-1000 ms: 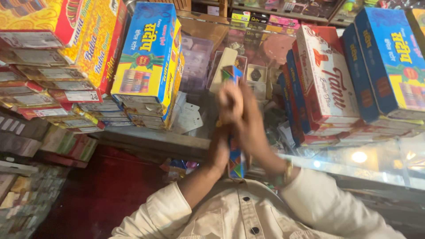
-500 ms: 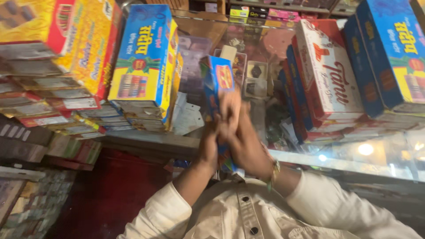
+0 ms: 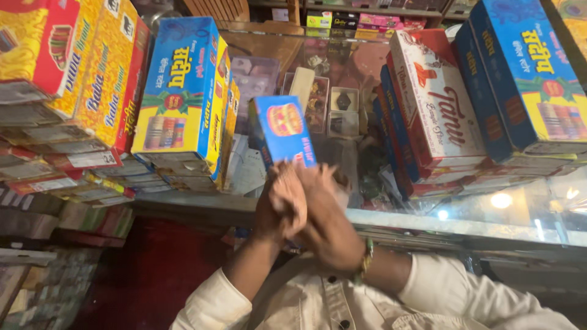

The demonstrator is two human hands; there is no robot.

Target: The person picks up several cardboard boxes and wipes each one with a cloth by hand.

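Head view: both hands are raised together over the glass-topped table (image 3: pixel 489 229), with a small blue box (image 3: pixel 282 129) standing up between them. The left hand (image 3: pixel 278 208) is closed on the box's lower left side, and the right hand (image 3: pixel 327 217), with a bead bracelet (image 3: pixel 365 261) at the wrist, is wrapped round the lower right, so both are grasping the same box. The box pokes out at 12 o'clock from the hands, tilted a little, its printed blue face turned to the camera.

A second ago only a narrow edge of the box showed between pressed palms; half a second ago it had begun to turn. Now the broad face is fully shown and the box sits higher, so the hands appear to have been rotating and lifting it for a look.

At 10 o'clock from the hands a tall blue-and-yellow carton (image 3: pixel 180 98) leans on a stack of yellow-and-red cartons (image 3: pixel 79 73). At 2 o'clock stand a white-and-red carton (image 3: pixel 437 104) and large blue cartons (image 3: pixel 526 73). Beyond, at 12 o'clock, small open trays (image 3: pixel 333 110) hold dark items. The room is a crowded shop, and a red floor (image 3: pixel 165 263) shows at 8 o'clock.
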